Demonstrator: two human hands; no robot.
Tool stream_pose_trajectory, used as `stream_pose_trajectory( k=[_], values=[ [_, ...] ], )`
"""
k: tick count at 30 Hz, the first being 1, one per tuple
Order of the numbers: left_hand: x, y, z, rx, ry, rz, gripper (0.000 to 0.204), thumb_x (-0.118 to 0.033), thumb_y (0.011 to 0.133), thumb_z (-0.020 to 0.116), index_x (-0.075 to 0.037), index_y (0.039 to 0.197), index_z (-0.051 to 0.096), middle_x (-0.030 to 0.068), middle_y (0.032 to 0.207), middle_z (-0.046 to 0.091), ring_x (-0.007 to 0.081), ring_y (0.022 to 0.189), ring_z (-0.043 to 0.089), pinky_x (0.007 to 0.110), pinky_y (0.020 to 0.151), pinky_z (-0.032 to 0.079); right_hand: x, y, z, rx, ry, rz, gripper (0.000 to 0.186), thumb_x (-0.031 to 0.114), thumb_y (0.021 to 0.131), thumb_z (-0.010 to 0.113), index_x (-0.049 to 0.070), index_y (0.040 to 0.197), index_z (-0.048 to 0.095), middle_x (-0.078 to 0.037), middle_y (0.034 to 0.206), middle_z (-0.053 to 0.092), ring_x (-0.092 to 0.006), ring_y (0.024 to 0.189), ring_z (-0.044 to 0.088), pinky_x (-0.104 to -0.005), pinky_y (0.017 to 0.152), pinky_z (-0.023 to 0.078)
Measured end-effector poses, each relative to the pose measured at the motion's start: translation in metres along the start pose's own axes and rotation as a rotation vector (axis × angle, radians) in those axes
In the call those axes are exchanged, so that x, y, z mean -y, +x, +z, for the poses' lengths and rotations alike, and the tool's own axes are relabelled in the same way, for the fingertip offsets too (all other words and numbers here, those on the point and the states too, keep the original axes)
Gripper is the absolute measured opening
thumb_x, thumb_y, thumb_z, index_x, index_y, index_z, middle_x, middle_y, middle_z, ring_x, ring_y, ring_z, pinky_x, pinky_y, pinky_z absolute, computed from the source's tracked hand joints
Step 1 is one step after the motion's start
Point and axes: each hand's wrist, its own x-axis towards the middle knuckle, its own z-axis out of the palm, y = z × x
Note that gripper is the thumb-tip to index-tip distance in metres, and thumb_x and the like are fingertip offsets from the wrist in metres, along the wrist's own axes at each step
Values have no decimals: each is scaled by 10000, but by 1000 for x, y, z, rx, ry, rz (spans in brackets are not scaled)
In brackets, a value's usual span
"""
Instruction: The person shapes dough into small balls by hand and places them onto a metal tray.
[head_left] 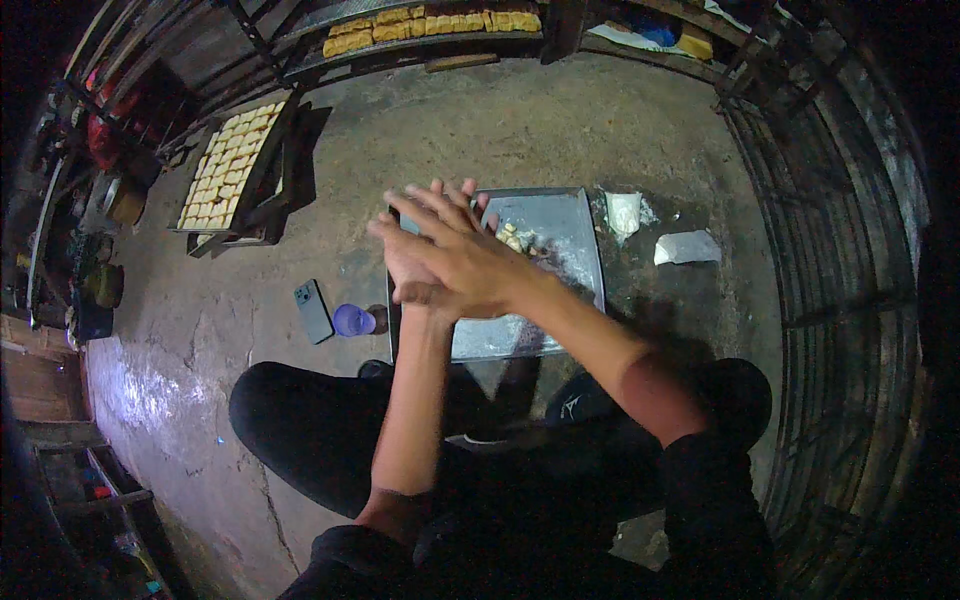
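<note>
My two hands are pressed together, crossing each other over the left part of a grey metal tray. My right hand (472, 262) lies on top, its fingers stretched out and slightly blurred. Beneath it my left hand (408, 268) is partly covered, with its fingertips showing past the right hand. Both hands have their fingers apart, and no object shows between them. On the tray (592, 240) sits a small heap of pale yellow crumbly lumps (515, 238), with white powder scattered around it.
Right of the tray lie an open bag of white powder (623, 213) and a white packet (688, 247). A phone (314, 311) and a purple cup (353, 320) stand left. Farther off are a tray of pale dough pieces (230, 165), shelved baked pieces (430, 27) and dark racks (830, 240).
</note>
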Motion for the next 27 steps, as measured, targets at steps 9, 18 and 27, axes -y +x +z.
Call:
stream_pose_trajectory(
  k=[9, 18, 27],
  values=[
    [23, -6, 36, -28, 94, 21, 728, -685, 967, 277, -208, 1514, 333, 98, 1516, 400, 415, 1365, 385, 564, 1138, 295, -3, 15, -19, -41, -122, 30, 895, 789, 886, 314, 159, 1519, 369, -201, 1586, 262, -413, 1470, 199, -564, 1183, 120],
    [15, -1, 29, 31, 103, -54, 770, -687, 959, 302, -161, 1522, 309, 204, 1583, 254, 394, 1443, 279, 539, 1187, 221, 30, 18, -20, 28, -28, -117, 879, 800, 879, 285, 176, 1474, 455, -156, 1563, 339, -396, 1451, 268, -589, 1186, 113],
    [-8, -4, 19, 83, -73, -48, 852, -713, 940, 283, -97, 1528, 266, 221, 1549, 302, 392, 1436, 291, 540, 1184, 220, -10, 8, -14, 41, -23, 16, 888, 779, 896, 272, 113, 1445, 481, -185, 1520, 403, -413, 1426, 315, -572, 1169, 177]
  ],
)
